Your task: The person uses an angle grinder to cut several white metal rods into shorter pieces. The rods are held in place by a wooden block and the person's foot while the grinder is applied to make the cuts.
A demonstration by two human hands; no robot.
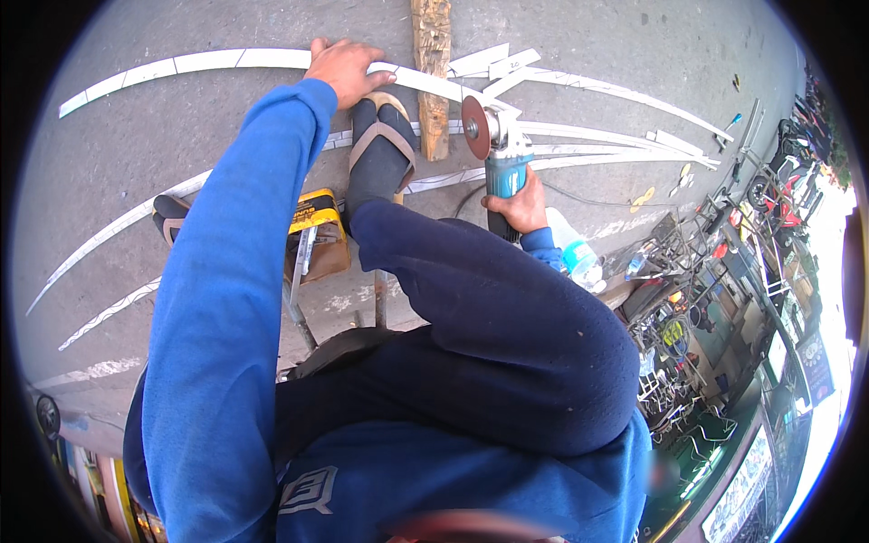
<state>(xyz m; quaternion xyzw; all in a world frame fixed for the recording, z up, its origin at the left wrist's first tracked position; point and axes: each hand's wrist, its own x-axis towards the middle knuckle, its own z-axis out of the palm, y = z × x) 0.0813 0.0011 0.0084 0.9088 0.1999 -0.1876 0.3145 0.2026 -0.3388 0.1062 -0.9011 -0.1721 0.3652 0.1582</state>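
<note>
My left hand [344, 72] grips a long white strip [226, 60] marked with thin dark lines, fingers over its far edge and thumb on the near side. The strip crosses over a rough wooden block [434, 41]. In my right hand [523, 204] is a teal and black angle grinder [508, 172], held by its body. Its reddish-brown disc [476, 127] stands upright beside the strip, close to its right part; whether they touch I cannot tell. My sandalled foot [385, 149] rests just below the strip, near my left hand.
More white strips [615, 152] lie on the grey pavement, with short white offcuts [513, 63] beyond the block. A yellow and brown box [319, 244] sits beside my leg. A plastic bottle [577, 253] stands by my right wrist. A cable [579, 195] trails right, toward cluttered metal frames [674, 339].
</note>
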